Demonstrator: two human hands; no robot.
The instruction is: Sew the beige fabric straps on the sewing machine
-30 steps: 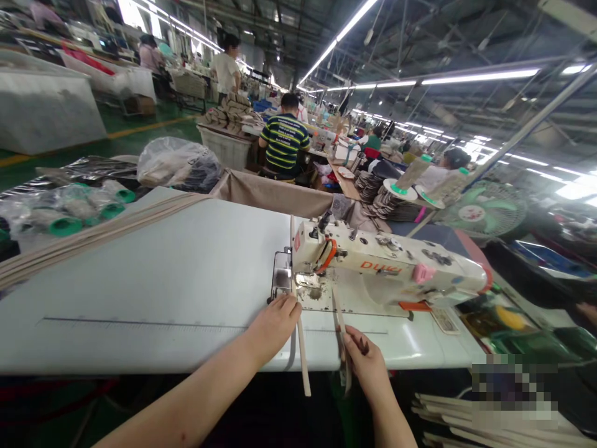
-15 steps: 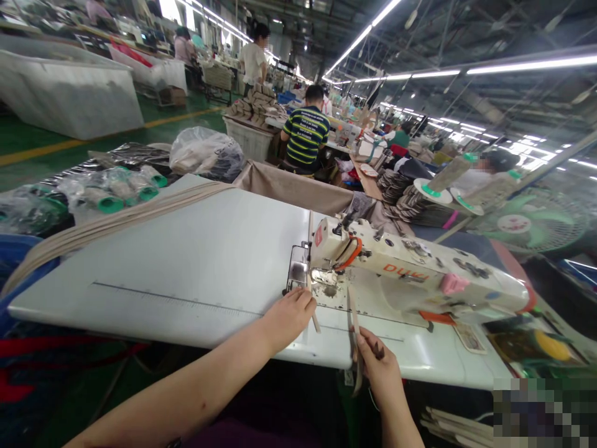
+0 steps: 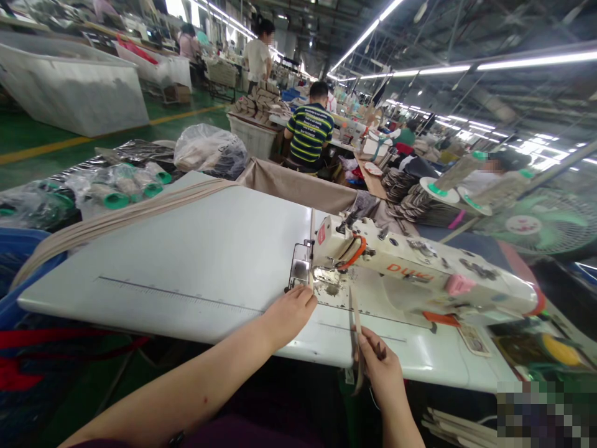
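The sewing machine (image 3: 410,267), white with orange trim, stands on the right half of the white table. Close to its needle area, my left hand (image 3: 290,314) is closed, fingertips pressed down on a narrow beige fabric strip (image 3: 311,281) that runs away under the machine head. My right hand (image 3: 382,364), at the table's front edge, pinches a second beige strip (image 3: 355,309), whose far end lies on the machine bed and whose near end hangs over the edge. A small dark pointed object (image 3: 381,352) also shows among the right fingers; its kind is unclear.
A bundle of long beige strips (image 3: 125,208) drapes over the table's left edge toward a blue basket (image 3: 23,249). Bagged thread cones (image 3: 116,193) lie beyond. A cloth-lined bin (image 3: 289,183) adjoins the far edge. A co-worker in a striped shirt (image 3: 310,134) sits ahead; a fan (image 3: 527,224) stands right.
The strip's tail that stuck out below my left hand no longer shows. Both hands stay in nearly the same places, and the whole view has shifted slightly.
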